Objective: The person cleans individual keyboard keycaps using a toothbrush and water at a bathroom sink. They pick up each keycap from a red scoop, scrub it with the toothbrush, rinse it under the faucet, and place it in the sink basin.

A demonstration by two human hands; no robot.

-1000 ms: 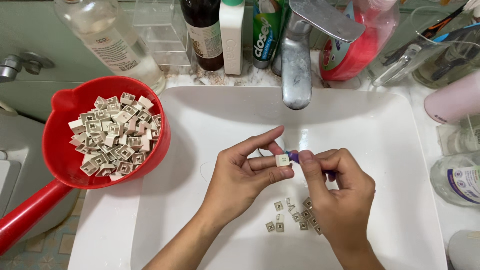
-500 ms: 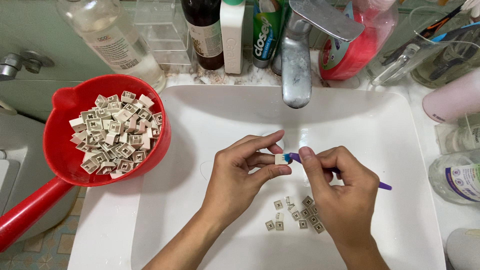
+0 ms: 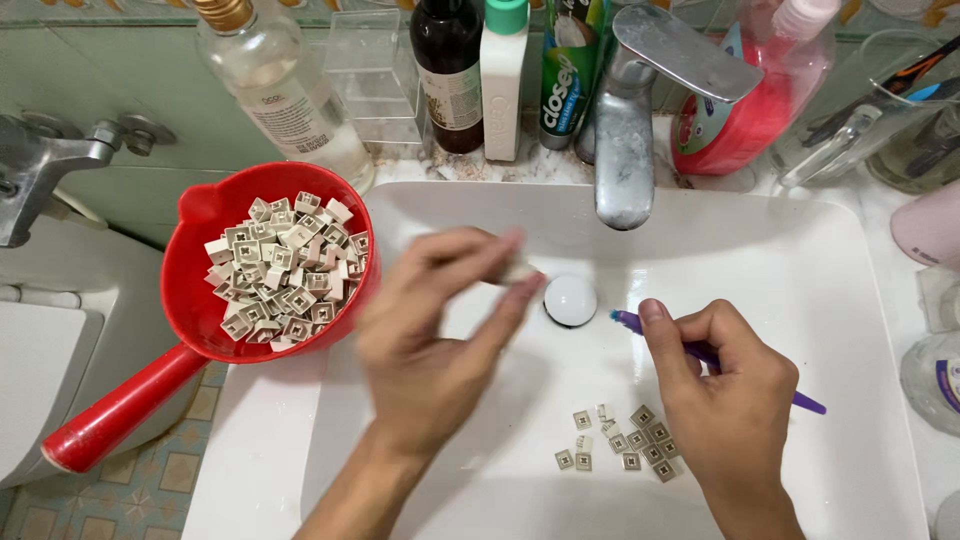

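Note:
My left hand (image 3: 435, 330) is blurred over the white sink (image 3: 800, 260), pinching a small pale keycap (image 3: 518, 270) between thumb and fingers, just left of the drain plug (image 3: 570, 300). My right hand (image 3: 725, 395) grips a purple toothbrush (image 3: 805, 402), its head poking out near the drain. Several pale keycaps (image 3: 620, 440) lie in the sink basin below the hands. A red scoop with a long handle (image 3: 190, 300) rests at the sink's left edge, piled with many keycaps (image 3: 285, 275).
A metal faucet (image 3: 630, 130) overhangs the drain. Bottles stand along the back ledge: a clear one (image 3: 275, 80), a dark one (image 3: 448, 70), a white one (image 3: 505, 80) and a pink one (image 3: 745, 110). Glass cups (image 3: 880, 110) stand at the right.
My left hand has swung left and up toward the red scoop with the keycap, away from my right hand. The right hand with the toothbrush has stayed low at the right.

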